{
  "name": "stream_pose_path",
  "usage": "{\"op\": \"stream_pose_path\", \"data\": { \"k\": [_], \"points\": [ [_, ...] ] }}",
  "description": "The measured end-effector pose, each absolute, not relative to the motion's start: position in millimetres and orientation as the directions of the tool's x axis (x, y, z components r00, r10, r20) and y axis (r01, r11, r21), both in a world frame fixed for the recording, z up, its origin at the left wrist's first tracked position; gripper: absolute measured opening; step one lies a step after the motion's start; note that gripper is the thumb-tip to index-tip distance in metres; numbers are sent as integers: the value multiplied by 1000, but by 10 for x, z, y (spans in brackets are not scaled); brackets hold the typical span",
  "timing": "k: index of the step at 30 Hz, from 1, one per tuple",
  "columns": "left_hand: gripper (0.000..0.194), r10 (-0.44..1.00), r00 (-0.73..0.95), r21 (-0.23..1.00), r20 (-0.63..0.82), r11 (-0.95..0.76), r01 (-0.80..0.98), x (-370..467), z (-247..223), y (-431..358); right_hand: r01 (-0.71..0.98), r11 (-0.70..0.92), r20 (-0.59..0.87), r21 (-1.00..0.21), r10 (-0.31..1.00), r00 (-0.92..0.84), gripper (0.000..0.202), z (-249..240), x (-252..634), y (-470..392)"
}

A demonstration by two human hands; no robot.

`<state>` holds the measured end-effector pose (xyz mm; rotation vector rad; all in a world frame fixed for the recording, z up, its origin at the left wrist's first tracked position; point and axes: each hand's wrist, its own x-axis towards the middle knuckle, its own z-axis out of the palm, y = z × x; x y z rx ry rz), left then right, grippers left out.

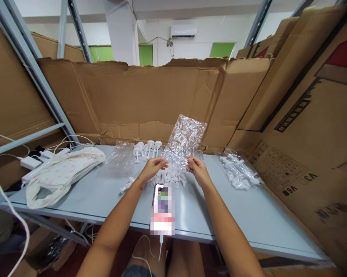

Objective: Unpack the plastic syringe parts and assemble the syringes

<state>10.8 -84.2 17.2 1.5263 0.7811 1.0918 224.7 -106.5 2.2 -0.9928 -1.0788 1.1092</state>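
Observation:
A crinkled clear plastic bag (185, 136) stands up between my hands, its lower edge pinched on both sides. My left hand (155, 166) has its fingers closed at the bag's lower left corner. At the lower right corner, my right hand (197, 167) grips it between thumb and fingers. Below the bag lies a heap of small white plastic pieces (170, 177). Behind my left hand stand several white stemmed parts with round heads (147, 148). A clear coil-like piece (199, 154) sits just behind my right hand.
A phone (162, 209) with a plugged cable lies at the table's front edge. Filled clear bags (239, 171) are at right, flat clear bags (117, 159) at left. A white cloth bag (65, 175) and power strips (32, 163) occupy the far left. Cardboard walls (150, 96) enclose the table.

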Motion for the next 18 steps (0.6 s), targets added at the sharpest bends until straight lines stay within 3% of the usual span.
{"op": "stream_pose_path", "data": {
  "k": [4,7,15,18],
  "points": [
    [34,938,195,957,286,-268,-112,168,98,-808,-321,120,164,-939,980,-114,64,68,2203,-1129],
    [35,942,156,952,297,-279,-124,186,74,-804,-329,106,184,-938,959,-214,79,60,2158,-1160],
    [31,959,91,957,269,-256,-133,228,63,-817,-373,100,173,-923,971,-168,98,6,2071,-1163],
    [29,963,65,957,263,-252,-142,236,67,-817,-382,114,197,-917,963,-186,90,19,2084,-1170]
  ]
}}
